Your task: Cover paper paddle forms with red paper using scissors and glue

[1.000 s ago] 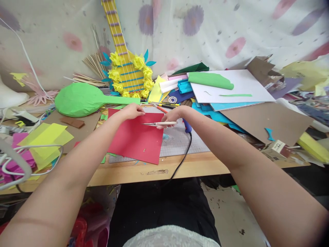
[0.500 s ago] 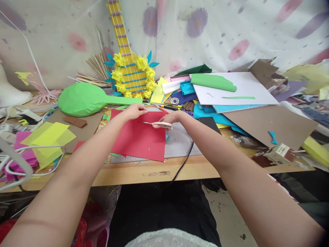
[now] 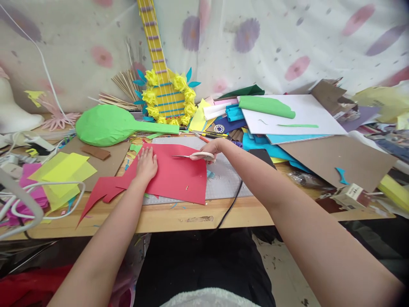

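A sheet of red paper (image 3: 179, 179) lies over the grey cutting mat (image 3: 226, 185), its top right edge cut at a slant. My left hand (image 3: 147, 164) rests flat on the sheet's left part, fingers stretched out. More red paper with pointed, jagged ends (image 3: 105, 187) reaches from there toward the table's front edge; whether it joins the sheet is hidden. In my right hand (image 3: 212, 148) is a pair of scissors (image 3: 203, 156) with pale handles, blades pointing left above the red sheet. The blades look closed.
Behind the mat stand a yellow paper guitar (image 3: 169, 102) with yellow flowers and a green paper-covered lute shape (image 3: 105, 123). A white board (image 3: 294, 115) and brown cardboard (image 3: 338, 157) lie right. Yellow sheets (image 3: 64, 170) and a white cable (image 3: 19, 213) lie left. A black cord (image 3: 230, 207) crosses the front edge.
My left hand has moved from the sheet's top edge down and left, and now lies flat. Pointed red paper now shows at the left. The scissors stay nearly in place.
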Demonstrator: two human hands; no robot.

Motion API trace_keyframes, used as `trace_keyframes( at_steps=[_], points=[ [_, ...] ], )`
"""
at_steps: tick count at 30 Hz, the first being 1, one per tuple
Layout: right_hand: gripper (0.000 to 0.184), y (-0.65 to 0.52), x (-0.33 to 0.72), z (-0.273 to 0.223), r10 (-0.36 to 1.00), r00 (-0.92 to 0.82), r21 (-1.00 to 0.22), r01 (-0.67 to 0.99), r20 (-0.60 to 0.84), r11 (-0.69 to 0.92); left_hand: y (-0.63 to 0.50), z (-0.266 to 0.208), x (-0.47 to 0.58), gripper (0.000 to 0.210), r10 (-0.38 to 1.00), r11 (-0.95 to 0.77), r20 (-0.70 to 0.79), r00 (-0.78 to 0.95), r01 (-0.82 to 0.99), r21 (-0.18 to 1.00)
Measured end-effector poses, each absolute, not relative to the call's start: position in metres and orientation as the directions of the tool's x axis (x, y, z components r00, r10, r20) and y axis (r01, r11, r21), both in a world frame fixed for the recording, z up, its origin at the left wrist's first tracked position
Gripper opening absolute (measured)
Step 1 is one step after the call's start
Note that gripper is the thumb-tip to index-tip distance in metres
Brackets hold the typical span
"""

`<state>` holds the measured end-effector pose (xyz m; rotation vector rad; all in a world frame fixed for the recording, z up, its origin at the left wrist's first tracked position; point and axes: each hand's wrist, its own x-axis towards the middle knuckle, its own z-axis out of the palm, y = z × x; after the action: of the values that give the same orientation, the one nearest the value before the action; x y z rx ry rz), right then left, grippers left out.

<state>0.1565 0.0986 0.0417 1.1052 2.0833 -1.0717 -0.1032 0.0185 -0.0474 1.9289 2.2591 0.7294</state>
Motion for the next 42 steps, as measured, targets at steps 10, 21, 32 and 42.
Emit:
trace_keyframes(
  at_steps=[10, 21, 32, 42],
  points=[
    [0.08, 0.097, 0.156, 0.041, 0.441, -0.482, -0.424, 0.876, -0.757, 0.23, 0.018, -0.045, -0.099, 0.059, 0.974, 0.123, 0.14, -0.181, 0.931, 0.344],
    [0.078, 0.095, 0.158, 0.044, 0.441, -0.514, -0.424, 0.857, -0.736, 0.292, 0.019, -0.044, -0.099, 0.058, 0.974, 0.129, 0.13, -0.186, 0.925, 0.358],
    [0.077, 0.093, 0.163, 0.044, 0.473, -0.518, -0.412, 0.855, -0.713, 0.314, 0.017, -0.046, -0.098, 0.058, 0.974, 0.113, 0.147, -0.171, 0.934, 0.34],
    [0.076, 0.096, 0.169, 0.048, 0.415, -0.471, -0.336, 0.871, -0.779, 0.359, 0.011, -0.041, -0.065, 0.06, 0.978, 0.112, 0.127, -0.165, 0.931, 0.347]
  ],
)
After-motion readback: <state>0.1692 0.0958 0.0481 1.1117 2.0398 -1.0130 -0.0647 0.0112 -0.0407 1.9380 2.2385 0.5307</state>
